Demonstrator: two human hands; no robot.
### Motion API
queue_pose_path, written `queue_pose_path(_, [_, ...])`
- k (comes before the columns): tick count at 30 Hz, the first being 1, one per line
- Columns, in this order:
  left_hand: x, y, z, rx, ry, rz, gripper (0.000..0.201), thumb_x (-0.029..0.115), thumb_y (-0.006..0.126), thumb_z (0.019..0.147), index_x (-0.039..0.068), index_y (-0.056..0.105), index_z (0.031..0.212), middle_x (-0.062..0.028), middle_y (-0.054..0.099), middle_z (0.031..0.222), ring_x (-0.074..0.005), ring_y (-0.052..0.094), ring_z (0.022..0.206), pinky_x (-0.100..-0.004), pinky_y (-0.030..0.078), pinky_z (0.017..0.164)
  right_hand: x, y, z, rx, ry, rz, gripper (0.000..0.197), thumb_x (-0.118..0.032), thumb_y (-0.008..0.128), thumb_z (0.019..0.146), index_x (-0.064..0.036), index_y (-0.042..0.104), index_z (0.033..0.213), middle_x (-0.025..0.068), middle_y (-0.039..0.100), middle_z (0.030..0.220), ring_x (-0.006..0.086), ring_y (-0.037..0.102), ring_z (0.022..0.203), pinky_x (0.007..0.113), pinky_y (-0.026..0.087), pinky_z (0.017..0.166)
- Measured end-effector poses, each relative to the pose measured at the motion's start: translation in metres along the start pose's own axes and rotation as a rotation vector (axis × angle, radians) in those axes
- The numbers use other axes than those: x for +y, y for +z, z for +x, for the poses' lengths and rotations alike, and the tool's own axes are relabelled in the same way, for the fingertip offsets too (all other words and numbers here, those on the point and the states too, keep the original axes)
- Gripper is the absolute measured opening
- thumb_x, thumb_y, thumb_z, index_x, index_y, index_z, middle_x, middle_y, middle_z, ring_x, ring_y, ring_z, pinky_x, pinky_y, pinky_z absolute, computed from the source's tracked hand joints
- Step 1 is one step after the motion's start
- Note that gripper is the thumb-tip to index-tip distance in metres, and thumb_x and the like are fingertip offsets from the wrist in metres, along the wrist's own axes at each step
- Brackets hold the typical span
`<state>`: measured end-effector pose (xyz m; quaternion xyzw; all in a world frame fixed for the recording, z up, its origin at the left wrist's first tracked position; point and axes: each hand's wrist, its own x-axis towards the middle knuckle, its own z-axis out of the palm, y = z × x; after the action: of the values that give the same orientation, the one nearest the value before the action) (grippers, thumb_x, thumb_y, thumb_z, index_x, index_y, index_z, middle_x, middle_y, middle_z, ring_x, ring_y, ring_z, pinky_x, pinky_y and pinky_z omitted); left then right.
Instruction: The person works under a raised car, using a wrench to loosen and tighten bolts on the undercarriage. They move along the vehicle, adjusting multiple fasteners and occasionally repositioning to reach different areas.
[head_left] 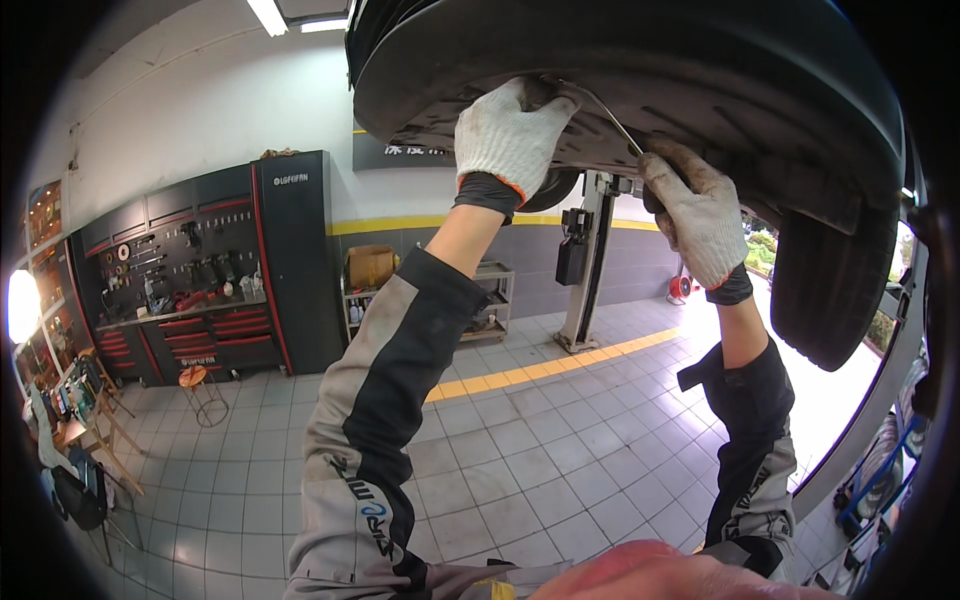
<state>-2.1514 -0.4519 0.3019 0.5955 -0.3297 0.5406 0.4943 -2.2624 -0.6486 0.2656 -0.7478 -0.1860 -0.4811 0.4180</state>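
Observation:
Overhead is the dark underside panel of a raised car. My right hand, in a soiled white knit glove, is closed around the handle end of a slim metal rod tool. The rod slants up and left, and its bent far end meets the panel beside my left hand. My left hand, gloved the same way, reaches up against the panel with its fingers curled near the rod's tip. Whatever those fingers pinch is hidden by the glove and shadow.
A car tyre hangs at the right. Behind stand a lift post, a grey shelf cart and a black-and-red tool cabinet. A round stool is at the left on the tiled floor. Racked items line the lower right.

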Motion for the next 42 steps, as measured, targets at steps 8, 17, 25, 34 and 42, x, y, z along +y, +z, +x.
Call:
queue_pose_path(8, [0.0000, -0.0035, 0.0012, -0.046, -0.024, 0.015, 0.045, 0.049, 0.073, 0.090, 0.008, 0.081, 0.106, -0.0166, 0.079, 0.100, -0.0404, 0.073, 0.099, -0.0465, 0.057, 0.091, -0.0069, -0.0036, -0.0038, -0.015, -0.025, -0.073, 0.045, -0.036, 0.070, 0.105, 0.0019, 0.074, 0.130, 0.0041, 0.069, 0.079, 0.0051, 0.053, 0.059, 0.022, 0.040, 0.054])
queue_pose_path(17, [0.0017, -0.0034, 0.0010, -0.032, 0.016, 0.055, 0.047, 0.051, 0.071, 0.091, 0.009, 0.081, 0.108, -0.0170, 0.079, 0.101, -0.0410, 0.073, 0.101, -0.0471, 0.057, 0.091, -0.0088, -0.0055, -0.0055, -0.022, -0.039, -0.070, 0.045, -0.035, 0.070, 0.106, 0.0023, 0.075, 0.130, 0.0041, 0.069, 0.078, 0.0055, 0.052, 0.058, 0.023, 0.041, 0.054])
queue_pose_path(25, [0.0060, -0.0084, 0.0028, -0.070, -0.022, 0.059, 0.046, 0.045, 0.073, 0.095, 0.004, 0.081, 0.112, -0.0165, 0.081, 0.103, -0.0354, 0.075, 0.094, -0.0405, 0.057, 0.091, -0.0080, -0.0044, -0.0063, 0.018, -0.077, -0.083, 0.044, -0.036, 0.071, 0.106, 0.0030, 0.075, 0.127, 0.0049, 0.071, 0.081, 0.0068, 0.056, 0.062, 0.024, 0.045, 0.057])
queue_pose_path(34, [-0.0005, -0.0033, 0.0029, -0.024, 0.052, 0.038, 0.048, 0.054, 0.072, 0.090, 0.009, 0.082, 0.107, -0.0161, 0.079, 0.095, -0.0403, 0.074, 0.096, -0.0455, 0.058, 0.089, -0.0089, -0.0065, -0.0085, -0.022, 0.033, -0.017, 0.046, -0.037, 0.071, 0.106, 0.0027, 0.074, 0.129, 0.0040, 0.067, 0.079, 0.0061, 0.057, 0.066, 0.022, 0.045, 0.056])
queue_pose_path(42, [0.0016, -0.0043, 0.0034, -0.038, 0.043, 0.097, 0.047, 0.050, 0.072, 0.092, 0.008, 0.082, 0.109, -0.0163, 0.080, 0.099, -0.0390, 0.074, 0.096, -0.0439, 0.058, 0.089, -0.0038, -0.0043, -0.0060, -0.013, 0.007, 0.000, 0.043, -0.035, 0.071, 0.105, 0.0023, 0.075, 0.127, 0.0050, 0.069, 0.080, 0.0088, 0.060, 0.069, 0.023, 0.048, 0.060])
